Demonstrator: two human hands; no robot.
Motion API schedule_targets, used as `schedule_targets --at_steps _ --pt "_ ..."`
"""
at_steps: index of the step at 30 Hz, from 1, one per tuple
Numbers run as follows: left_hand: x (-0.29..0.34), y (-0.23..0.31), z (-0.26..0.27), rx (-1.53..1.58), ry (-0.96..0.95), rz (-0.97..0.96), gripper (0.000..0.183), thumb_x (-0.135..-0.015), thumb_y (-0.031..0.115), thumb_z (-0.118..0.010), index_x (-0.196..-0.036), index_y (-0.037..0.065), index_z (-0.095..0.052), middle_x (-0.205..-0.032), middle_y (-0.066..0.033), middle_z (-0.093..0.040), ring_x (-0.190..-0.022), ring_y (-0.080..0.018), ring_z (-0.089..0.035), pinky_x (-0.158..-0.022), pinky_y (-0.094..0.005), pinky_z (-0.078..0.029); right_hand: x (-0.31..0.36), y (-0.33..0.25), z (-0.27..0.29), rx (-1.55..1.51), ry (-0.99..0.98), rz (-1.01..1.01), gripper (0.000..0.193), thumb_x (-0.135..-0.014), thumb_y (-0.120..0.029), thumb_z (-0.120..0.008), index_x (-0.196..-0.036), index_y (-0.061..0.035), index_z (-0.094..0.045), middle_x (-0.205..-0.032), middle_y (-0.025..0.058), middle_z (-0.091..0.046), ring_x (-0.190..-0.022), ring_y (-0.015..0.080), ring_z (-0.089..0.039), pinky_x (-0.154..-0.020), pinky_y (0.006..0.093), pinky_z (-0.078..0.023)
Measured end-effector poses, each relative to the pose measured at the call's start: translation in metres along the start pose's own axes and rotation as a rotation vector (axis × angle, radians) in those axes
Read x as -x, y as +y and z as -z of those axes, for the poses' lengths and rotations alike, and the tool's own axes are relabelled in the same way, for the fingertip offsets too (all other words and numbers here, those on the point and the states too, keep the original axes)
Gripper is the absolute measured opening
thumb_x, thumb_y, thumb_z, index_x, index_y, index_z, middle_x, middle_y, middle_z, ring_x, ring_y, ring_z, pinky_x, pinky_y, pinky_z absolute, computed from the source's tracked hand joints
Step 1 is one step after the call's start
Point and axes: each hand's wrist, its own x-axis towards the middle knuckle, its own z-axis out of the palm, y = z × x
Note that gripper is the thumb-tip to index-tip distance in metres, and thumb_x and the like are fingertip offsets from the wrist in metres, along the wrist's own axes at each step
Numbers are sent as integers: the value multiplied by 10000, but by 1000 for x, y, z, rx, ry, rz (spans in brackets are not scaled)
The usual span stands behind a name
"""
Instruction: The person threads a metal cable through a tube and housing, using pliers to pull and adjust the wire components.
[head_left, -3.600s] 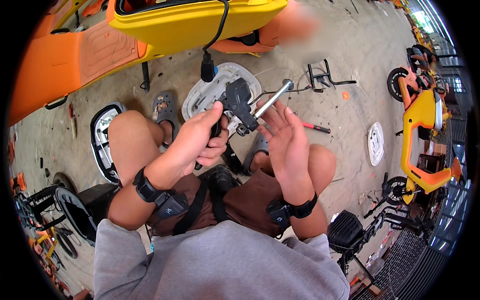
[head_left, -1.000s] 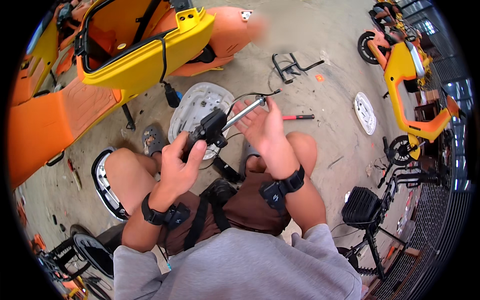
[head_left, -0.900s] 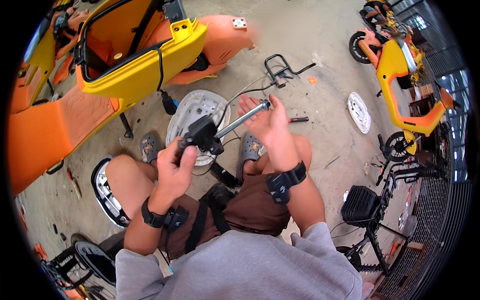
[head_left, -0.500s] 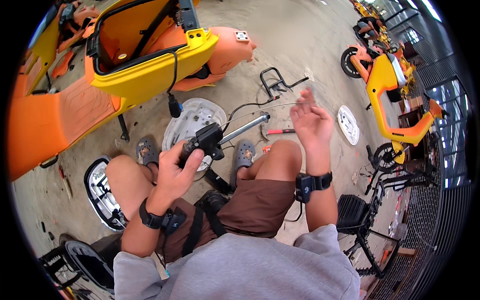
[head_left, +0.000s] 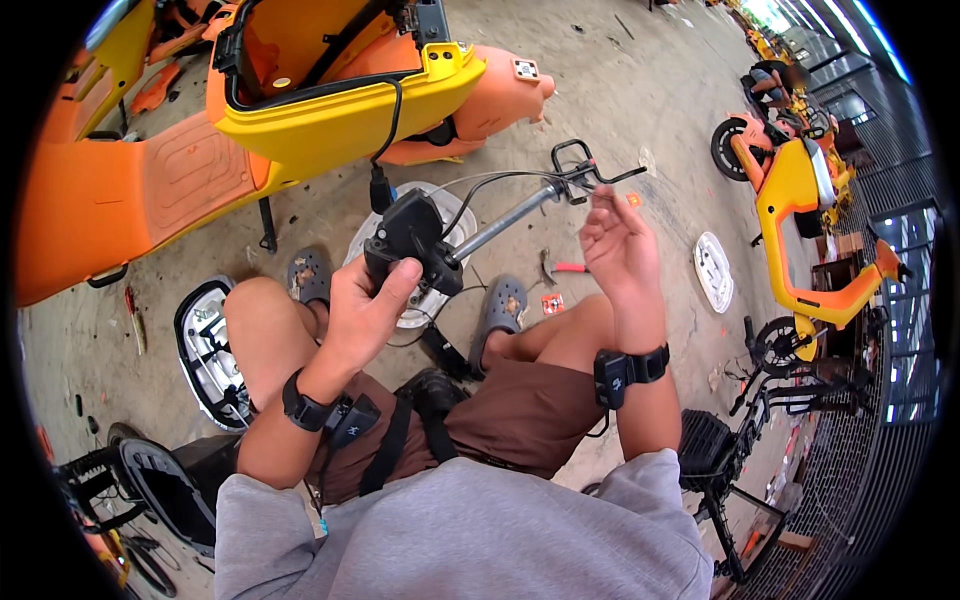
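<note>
My left hand [head_left: 362,315] is wrapped round a black housing [head_left: 412,235], its thumb pressed on the near side. From that housing a straight metal rod [head_left: 505,225] juts out toward the upper right. A black cable [head_left: 470,196] and a thin grey cable [head_left: 455,181] arch above the rod. Higher and to the right, my right hand [head_left: 622,245] has its fingers curled, and the thin cable runs to its fingertips; the exact pinch is too small to make out. Below the housing, partly hidden, a white plastic panel [head_left: 368,237] lies on the floor.
A yellow and orange scooter body [head_left: 350,125] stands at the upper left. On the floor lie a red-handled hammer [head_left: 568,267], a bent black tube frame [head_left: 572,155], and a white cover [head_left: 712,272]. Another scooter [head_left: 785,220] stands right, with a person [head_left: 770,85] beyond.
The view has shifted, so the scooters sit further right in it. The black housing has turned in my left hand, showing a broader face. My right hand's fingers have curled in more.
</note>
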Motion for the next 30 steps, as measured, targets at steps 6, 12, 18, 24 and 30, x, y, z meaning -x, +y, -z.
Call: schedule_targets --at_steps 6,12,18,24,30 --pt "-4 4 2 19 12 25 321 -956 305 -635 -776 56 -543 -594 65 -468 -526 -16 -403 -466 -208 -297 -39 34 8 -80 41 -153 181 -1002 -160 -465 -1078 -62 -596 -1079 52 -649 -765 136 -601 -693 289 -501" --pt "-4 5 -1 -22 58 -17 283 -951 286 -643 -826 51 -547 -607 63 -481 -521 -18 -403 -462 -203 -293 -46 41 10 -107 -17 -104 154 -1012 -178 -457 -1067 -94 -574 -1113 62 -650 -788 136 -595 -714 290 -495" --pt "-8 2 4 5 42 -2 366 -980 372 -564 -816 49 -514 -521 49 -372 -399 -34 -303 -363 -204 -220 -37 56 -3 -12 160 -125 127 -1010 -169 -440 -1011 -96 -544 -1171 102 -633 -762 144 -571 -713 308 -477" --pt "-19 15 -3 169 188 153 429 -1004 444 -488 -735 125 -388 -471 43 -276 -345 -58 -246 -327 -220 -180 -29 67 -2 -153 182 -240 132 -1010 -163 -433 -1027 -86 -540 -1202 132 -618 -712 140 -528 -660 282 -439" --pt "-23 11 -3 152 309 258 440 -994 460 -510 -723 129 -405 -476 55 -277 -342 -53 -251 -329 -217 -175 -28 55 -3 -37 128 -34 159 -1017 -194 -438 -1060 -83 -543 -1205 132 -623 -740 138 -551 -659 276 -448"
